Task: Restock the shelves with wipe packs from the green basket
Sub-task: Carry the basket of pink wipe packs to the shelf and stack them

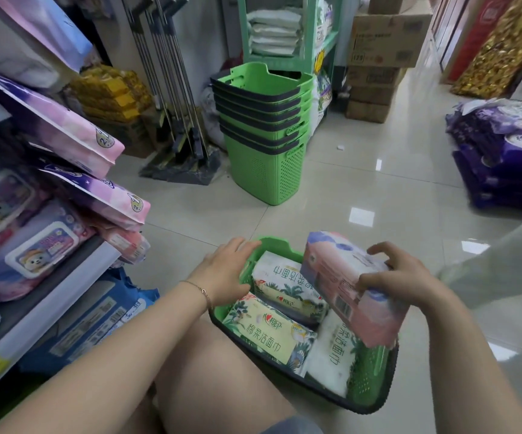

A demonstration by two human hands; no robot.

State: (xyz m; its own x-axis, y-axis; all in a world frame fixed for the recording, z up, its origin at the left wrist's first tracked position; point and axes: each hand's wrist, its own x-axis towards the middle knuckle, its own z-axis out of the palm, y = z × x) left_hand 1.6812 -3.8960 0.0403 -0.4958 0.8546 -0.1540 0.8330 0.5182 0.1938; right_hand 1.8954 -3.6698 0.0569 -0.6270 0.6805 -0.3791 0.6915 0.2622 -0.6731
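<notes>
A green basket (367, 374) with a dark rim sits on the floor in front of my knee. Inside it lie three white and green leaf-printed wipe packs (267, 330). My right hand (400, 274) grips a pink and purple wipe pack (344, 283), tilted above the basket's right side. My left hand (227, 267) rests on the basket's far left rim, fingers spread flat, holding no pack. The shelves (62, 296) stand to my left, stocked with pink, purple and blue packs.
A stack of green baskets (264, 126) stands on the tiled floor ahead. Mops lean against the wall behind it. Cardboard boxes (378, 57) are piled at the back right. Purple packs (504, 151) are stacked on the floor at the right.
</notes>
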